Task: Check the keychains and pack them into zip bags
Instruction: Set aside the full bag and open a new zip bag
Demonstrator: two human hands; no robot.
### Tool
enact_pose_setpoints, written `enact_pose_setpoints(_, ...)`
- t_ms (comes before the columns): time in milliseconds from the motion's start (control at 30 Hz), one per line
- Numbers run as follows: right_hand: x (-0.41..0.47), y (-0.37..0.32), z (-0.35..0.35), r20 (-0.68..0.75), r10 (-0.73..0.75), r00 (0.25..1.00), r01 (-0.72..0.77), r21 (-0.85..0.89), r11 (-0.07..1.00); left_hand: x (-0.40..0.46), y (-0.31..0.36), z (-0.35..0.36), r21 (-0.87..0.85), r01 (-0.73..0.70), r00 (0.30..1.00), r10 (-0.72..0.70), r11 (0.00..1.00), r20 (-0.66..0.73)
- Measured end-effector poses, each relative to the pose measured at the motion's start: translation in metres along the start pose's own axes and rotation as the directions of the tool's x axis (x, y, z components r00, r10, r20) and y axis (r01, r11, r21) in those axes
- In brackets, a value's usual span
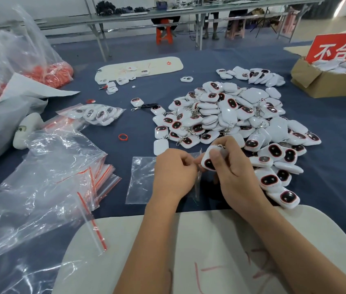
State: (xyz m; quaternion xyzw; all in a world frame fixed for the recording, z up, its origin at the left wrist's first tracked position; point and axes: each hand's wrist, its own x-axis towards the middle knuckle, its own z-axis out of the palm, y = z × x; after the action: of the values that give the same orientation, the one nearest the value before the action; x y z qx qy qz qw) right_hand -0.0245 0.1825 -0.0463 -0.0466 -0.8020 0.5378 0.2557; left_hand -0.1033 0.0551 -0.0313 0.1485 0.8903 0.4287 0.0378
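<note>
The right hand point(234, 172) grasps one white keychain point(209, 161), thumb across its dark, red-rimmed face and fingers curled behind; the metal clasp shows just above the thumb. The left hand point(174, 172) is clenched beside it, fingertips pinching the mouth of a clear zip bag point(140, 179). The keychain sits at that mouth; whether any part has entered cannot be told. The bag lies flat on the blue table cover point(327, 145), extending left of the left hand.

Landmark: the held keychain. Behind and to its right, the main pile of keychains point(231, 115) spreads over the cover, its near edge reaching the right wrist. Farther behind the pile lies a smaller cluster of keychains point(252, 75). To the far right rear, a cardboard box point(320, 81) carries a red sign point(339, 47) and holds more white pieces. To the left, a red ring point(123, 136) lies alone on the cover; beyond it, a filled zip bag point(95, 113). Farther left and nearer the viewer, a stack of empty zip bags point(61, 172) with red seal strips. Far left rear, a large clear bag of red rings point(47, 71). Directly behind, a white board point(142, 66) bears loose parts. In front, a pale mat point(189, 240) lies under both forearms.
</note>
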Motion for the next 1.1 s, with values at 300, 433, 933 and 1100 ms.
enact_pose_setpoints(300,0.003,0.003,-0.003,0.049,0.066,0.997,-0.061,-0.093,0.994,-0.002,-0.004,-0.001,-0.323,0.096,0.994,-0.106,0.941,-0.014)
enact_pose_setpoints(433,0.000,0.001,0.000,0.095,-0.002,0.995,0.025,-0.237,0.971,-0.003,0.002,-0.002,-0.329,-0.058,0.986,0.001,0.943,-0.169)
enact_pose_setpoints(933,0.002,-0.006,0.001,0.000,0.023,1.000,-0.021,-0.289,0.957,-0.002,-0.004,-0.007,-0.333,-0.188,0.981,0.159,0.924,-0.114)
enact_pose_setpoints(1100,-0.001,-0.008,0.001,0.021,0.070,0.997,-0.062,-0.267,0.962,-0.001,-0.011,-0.004,-0.276,-0.237,0.971,0.224,0.932,-0.079)
